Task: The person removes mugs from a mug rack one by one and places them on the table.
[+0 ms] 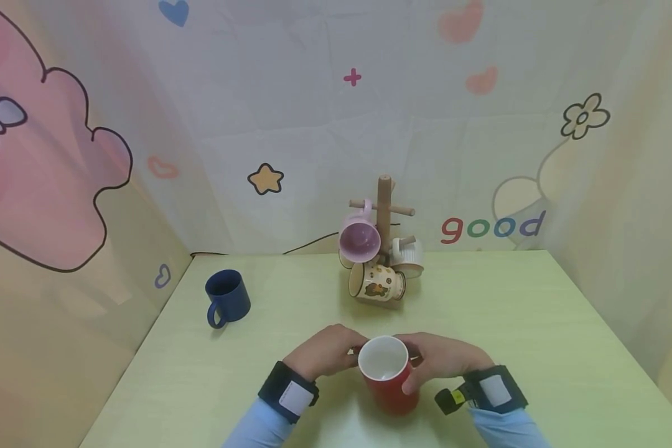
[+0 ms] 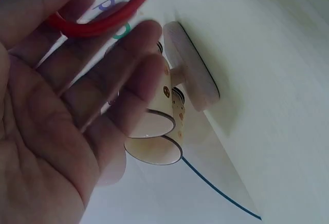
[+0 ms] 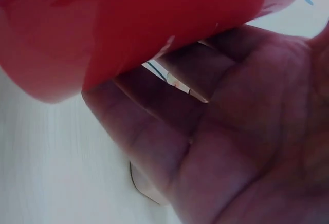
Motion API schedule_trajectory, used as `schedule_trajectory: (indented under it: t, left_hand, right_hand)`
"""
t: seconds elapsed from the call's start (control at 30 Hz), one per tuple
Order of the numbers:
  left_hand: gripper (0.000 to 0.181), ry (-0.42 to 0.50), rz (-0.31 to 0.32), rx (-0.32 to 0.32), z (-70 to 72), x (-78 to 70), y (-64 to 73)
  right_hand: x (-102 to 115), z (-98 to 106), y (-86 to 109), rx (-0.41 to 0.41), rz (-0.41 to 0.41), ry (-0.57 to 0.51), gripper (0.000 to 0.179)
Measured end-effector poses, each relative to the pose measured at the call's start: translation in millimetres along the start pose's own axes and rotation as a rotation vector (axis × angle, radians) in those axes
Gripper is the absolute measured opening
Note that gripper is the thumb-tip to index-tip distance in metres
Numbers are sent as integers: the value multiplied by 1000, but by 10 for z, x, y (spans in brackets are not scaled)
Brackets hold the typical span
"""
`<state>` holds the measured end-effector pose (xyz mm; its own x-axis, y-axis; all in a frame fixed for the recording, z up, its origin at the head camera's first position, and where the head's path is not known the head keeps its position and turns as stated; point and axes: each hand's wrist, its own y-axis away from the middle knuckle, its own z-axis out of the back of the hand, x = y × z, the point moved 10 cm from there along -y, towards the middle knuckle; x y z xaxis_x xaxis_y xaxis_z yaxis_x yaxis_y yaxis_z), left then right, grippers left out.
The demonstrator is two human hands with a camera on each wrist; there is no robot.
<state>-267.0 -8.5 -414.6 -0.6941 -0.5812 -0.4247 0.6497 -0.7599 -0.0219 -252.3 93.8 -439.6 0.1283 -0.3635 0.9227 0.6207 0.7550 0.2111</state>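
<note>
A red mug (image 1: 391, 393) with a white inside stands upright at the front middle, between both hands. On its left side, my left hand (image 1: 327, 351) pinches the handle; the left wrist view shows the red handle (image 2: 85, 30) by the thumb and forefinger, with the other fingers loosely extended. From the right, my right hand (image 1: 448, 356) grips the mug's body, thumb toward the front. In the right wrist view several fingers lie along the red wall (image 3: 154, 23). Whether the mug's base touches the table I cannot tell.
Behind the hands stands a wooden mug tree (image 1: 384, 211) bearing a pink mug (image 1: 360, 239), a white ribbed mug (image 1: 407, 256) and a cream patterned mug (image 1: 375, 283). To the left, a dark blue mug (image 1: 232, 298) sits on the pale green table (image 1: 509, 311). A printed curtain (image 1: 313, 93) hangs behind.
</note>
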Motion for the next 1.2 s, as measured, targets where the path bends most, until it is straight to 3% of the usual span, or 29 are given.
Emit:
schedule_trajectory:
  t: [0.13, 0.33, 0.63, 0.77, 0.97, 1.1, 1.2]
  left_hand:
    - [4, 8, -37, -9, 24, -22, 20]
    - [3, 51, -33, 4, 23, 14, 59]
    - [5, 115, -1, -26, 118, 129, 145]
    - [6, 158, 91, -52, 170, 306, 226]
    - [7, 134, 275, -151, 337, 653, 433]
    - [12, 131, 429, -236, 467, 889, 582]
    - [12, 132, 528, -302, 561, 1031, 682]
  right_hand:
    - [8, -28, -11, 24, 11, -25, 68]
    - [-4, -43, -19, 42, 36, -45, 70]
    - [42, 91, -12, -46, 108, 28, 67]
    - [39, 269, 70, -175, 47, 116, 66]
    - [-66, 557, 288, -444, -231, 439, 74]
    - [-92, 649, 370, -520, -333, 641, 73]
    - [-100, 667, 392, -529, -361, 692, 70]
